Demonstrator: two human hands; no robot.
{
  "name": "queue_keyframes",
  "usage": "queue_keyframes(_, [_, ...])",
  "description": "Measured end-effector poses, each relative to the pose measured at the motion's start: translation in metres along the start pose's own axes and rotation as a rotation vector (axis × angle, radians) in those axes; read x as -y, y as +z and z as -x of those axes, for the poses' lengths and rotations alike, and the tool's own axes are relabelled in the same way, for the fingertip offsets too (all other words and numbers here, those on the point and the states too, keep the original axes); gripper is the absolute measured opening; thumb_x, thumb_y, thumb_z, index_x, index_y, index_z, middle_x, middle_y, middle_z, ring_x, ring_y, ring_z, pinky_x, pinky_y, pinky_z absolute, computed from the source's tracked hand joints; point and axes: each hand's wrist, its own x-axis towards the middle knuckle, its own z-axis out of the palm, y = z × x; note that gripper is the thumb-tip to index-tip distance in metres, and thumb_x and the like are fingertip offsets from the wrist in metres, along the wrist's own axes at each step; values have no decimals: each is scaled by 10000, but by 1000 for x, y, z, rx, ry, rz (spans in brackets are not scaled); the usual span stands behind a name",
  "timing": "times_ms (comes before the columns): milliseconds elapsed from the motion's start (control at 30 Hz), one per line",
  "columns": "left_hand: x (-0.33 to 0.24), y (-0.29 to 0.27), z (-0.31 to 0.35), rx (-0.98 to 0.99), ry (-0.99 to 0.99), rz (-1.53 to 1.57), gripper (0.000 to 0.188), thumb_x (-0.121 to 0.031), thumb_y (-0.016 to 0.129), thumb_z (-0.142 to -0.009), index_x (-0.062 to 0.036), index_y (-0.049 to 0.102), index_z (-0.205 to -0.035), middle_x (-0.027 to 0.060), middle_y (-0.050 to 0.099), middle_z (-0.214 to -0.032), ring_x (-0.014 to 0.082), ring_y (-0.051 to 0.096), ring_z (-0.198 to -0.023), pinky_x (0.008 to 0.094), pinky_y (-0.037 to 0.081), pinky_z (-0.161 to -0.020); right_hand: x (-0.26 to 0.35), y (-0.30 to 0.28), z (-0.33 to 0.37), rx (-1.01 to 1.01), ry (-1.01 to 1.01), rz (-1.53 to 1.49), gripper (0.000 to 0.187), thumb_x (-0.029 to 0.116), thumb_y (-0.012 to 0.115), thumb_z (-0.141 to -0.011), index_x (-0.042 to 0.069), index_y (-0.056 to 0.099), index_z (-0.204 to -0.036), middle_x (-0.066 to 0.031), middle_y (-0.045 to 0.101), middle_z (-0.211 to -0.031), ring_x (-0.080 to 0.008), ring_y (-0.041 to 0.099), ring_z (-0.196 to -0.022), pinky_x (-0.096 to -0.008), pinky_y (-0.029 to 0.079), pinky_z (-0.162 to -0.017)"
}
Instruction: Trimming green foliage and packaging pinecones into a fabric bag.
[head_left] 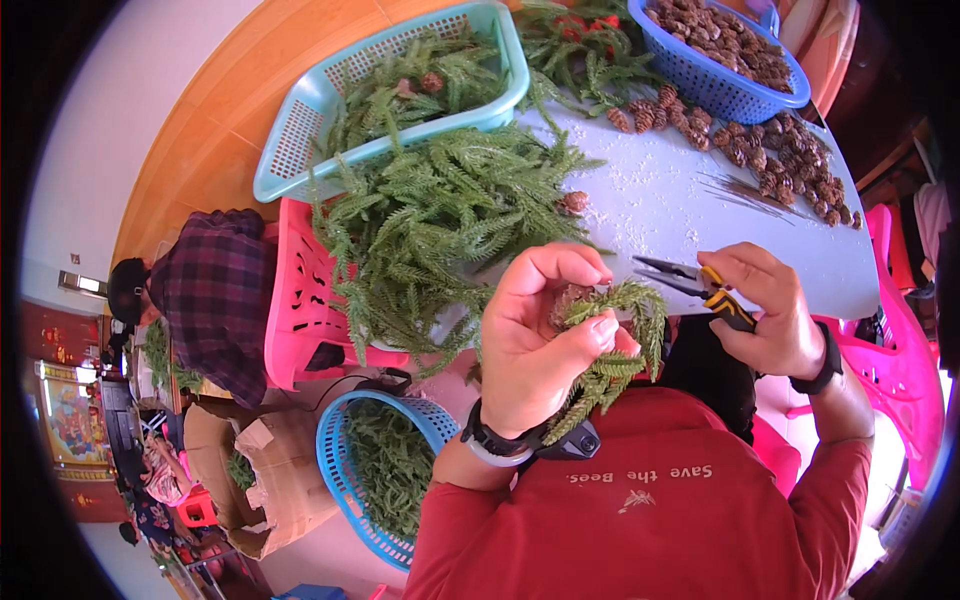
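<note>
My left hand (535, 360) is closed around a green artificial pine sprig (610, 380), whose fronds hang down in front of my red shirt. Something brownish, perhaps a pine cone, shows between the fingers, mostly hidden by them. In my right hand (775, 315) is a pair of needle-nose pliers (733, 308) with yellow and black handles. Their dark jaws are spread and point left toward the sprig, apart from it. Beyond my left hand, a big heap of green pine sprigs (440, 210) covers the left part of the white table (640, 215).
A blue basket (720, 92) of pine cones stands at the far right, with loose pine cones (790, 160) and thin wires (750, 195) before it. A teal basket (300, 130) holds sprigs. Lower left are a blue basket (345, 490), a cardboard box (290, 470) and a person (210, 300).
</note>
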Motion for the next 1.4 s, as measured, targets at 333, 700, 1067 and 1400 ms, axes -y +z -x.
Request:
queue_keyframes(333, [4,-20,-13,-65,-122,226,271,43,557,-798,-4,504,-1060,130,536,-1009,207,589,-729,347,521,-643,-8,-7,-6,145,41,284,529,60,660,-580,-21,574,-1096,-180,581,-977,-366,548,-904,-406,443,-819])
queue_keyframes(700, [-137,-60,-131,-327,896,-293,294,-38,672,-817,-6,524,-1069,114,601,-1034,152,581,-929,266,476,-794,-17,-8,-15,63,10,229,533,70,664,-581,-21,573,-1098,-181,582,-980,-364,544,-925,-408,440,-834])
queue_keyframes(1067, [-95,-32,-67,-211,382,-753,145,-19,659,-810,15,610,-942,55,651,-883,125,616,-815,253,498,-740,-36,-22,-5,64,100,245,525,79,674,-594,-24,571,-1099,-189,572,-1013,-367,536,-945,-403,438,-846])
queue_keyframes(1400, [-9,19,-43,295,201,-930,105,-52,668,-803,18,613,-858,98,624,-801,166,631,-726,263,488,-664,-51,-23,-21,156,37,375,504,131,688,-612,-24,569,-1076,-188,543,-1009,-361,512,-958,-412,426,-862])
